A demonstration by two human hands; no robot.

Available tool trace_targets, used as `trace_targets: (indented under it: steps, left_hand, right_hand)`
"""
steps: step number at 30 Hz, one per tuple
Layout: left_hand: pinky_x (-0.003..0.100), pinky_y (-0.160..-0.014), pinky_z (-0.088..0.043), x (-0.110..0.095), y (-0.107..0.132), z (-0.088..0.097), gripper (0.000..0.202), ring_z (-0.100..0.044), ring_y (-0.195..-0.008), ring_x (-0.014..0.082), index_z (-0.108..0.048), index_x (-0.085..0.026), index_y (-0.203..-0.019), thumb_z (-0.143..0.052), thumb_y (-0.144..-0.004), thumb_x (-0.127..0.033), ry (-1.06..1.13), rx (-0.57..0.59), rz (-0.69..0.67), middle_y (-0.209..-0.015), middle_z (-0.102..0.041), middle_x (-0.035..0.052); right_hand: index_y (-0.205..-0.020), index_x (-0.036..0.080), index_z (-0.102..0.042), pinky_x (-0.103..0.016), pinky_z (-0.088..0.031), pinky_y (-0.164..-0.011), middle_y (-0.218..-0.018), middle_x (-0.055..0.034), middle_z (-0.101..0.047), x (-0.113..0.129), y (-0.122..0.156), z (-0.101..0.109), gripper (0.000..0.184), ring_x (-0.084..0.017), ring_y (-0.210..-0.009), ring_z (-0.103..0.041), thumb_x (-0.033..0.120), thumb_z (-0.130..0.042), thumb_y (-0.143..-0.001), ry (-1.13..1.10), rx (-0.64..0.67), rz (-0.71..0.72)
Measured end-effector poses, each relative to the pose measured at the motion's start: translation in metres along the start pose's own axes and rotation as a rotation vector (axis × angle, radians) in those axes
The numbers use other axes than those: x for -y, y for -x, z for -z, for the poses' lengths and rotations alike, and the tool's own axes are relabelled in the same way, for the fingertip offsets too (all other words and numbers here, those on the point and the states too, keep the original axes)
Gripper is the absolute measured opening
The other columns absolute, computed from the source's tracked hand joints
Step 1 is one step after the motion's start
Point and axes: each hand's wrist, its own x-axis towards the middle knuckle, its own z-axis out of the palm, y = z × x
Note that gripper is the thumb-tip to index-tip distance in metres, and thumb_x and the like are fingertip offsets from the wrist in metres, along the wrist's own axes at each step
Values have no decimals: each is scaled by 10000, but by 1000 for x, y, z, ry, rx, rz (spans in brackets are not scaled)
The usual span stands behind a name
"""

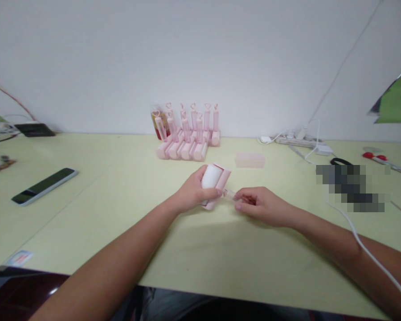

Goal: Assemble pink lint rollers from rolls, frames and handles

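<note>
My left hand (195,189) is wrapped round a lint roller with a white roll (211,176) in a pink frame (223,178), held tilted above the table. A clear, pale handle (230,194) sticks out of its right side. My right hand (259,206) has its curled fingers closed on the far end of that handle, partly hiding it. Behind my hands, several pink lint rollers (187,150) stand grouped by the wall, their translucent handles upright with loops on top. To their right lies a translucent pink cover (250,160), apart from both hands.
A dark-faced phone-like device (45,186) lies at the left. A power strip (299,141) with plugs and a white cable (354,236) is at the right, beside a pixelated dark area. A red-ended tool (384,161) lies at the far right. A yellow-and-red package (159,125) stands behind the rollers.
</note>
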Motion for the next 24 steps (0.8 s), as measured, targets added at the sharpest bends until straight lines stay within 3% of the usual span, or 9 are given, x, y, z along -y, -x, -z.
trace_targets:
  steps: [3,6,12,15,20,24]
  left_hand:
    - [250,-675,-412,3,2,-9,551,-516,-780,157,-550,-162,-1133,-779,-651,-300,-55,81,31,-912,-583,9]
    - [252,-679,-421,6,2,-15,525,-542,-808,168,-538,-155,-1154,-739,-699,-323,66,120,70,-946,-599,25]
    - [231,-602,-389,5,0,-12,434,-543,-690,144,-522,-152,-1117,-665,-752,-337,325,98,125,-836,-603,13]
    - [241,-615,-415,1,1,-13,455,-564,-673,147,-519,-148,-1110,-689,-729,-328,390,85,126,-821,-625,18]
    - [254,-594,-446,-3,4,-16,492,-577,-619,143,-503,-159,-1153,-699,-730,-317,474,103,113,-809,-642,19]
    - [249,-577,-432,-3,6,-16,528,-579,-616,149,-490,-161,-1191,-691,-735,-333,477,117,107,-806,-635,19]
  right_hand:
    - [-1048,149,-668,-224,-314,-536,-631,45,-517,5,3,-4,248,-99,-570,-435,323,-571,-900,115,29,75]
    - [-1170,161,-614,-233,-342,-572,-672,40,-516,8,5,-4,281,-108,-599,-442,292,-530,-936,115,75,131]
    - [-1261,196,-505,-214,-358,-511,-697,56,-428,7,8,-3,357,-92,-545,-439,410,-506,-974,-207,236,91]
    - [-1225,211,-526,-228,-383,-575,-762,37,-448,7,9,-3,332,-99,-613,-442,391,-568,-948,-187,181,181]
    - [-1226,223,-543,-264,-409,-674,-896,-14,-550,5,11,-3,320,-128,-717,-479,331,-602,-930,33,39,367]
    - [-1258,222,-539,-276,-421,-706,-915,-28,-584,3,11,-3,336,-144,-752,-512,335,-577,-944,77,-1,395]
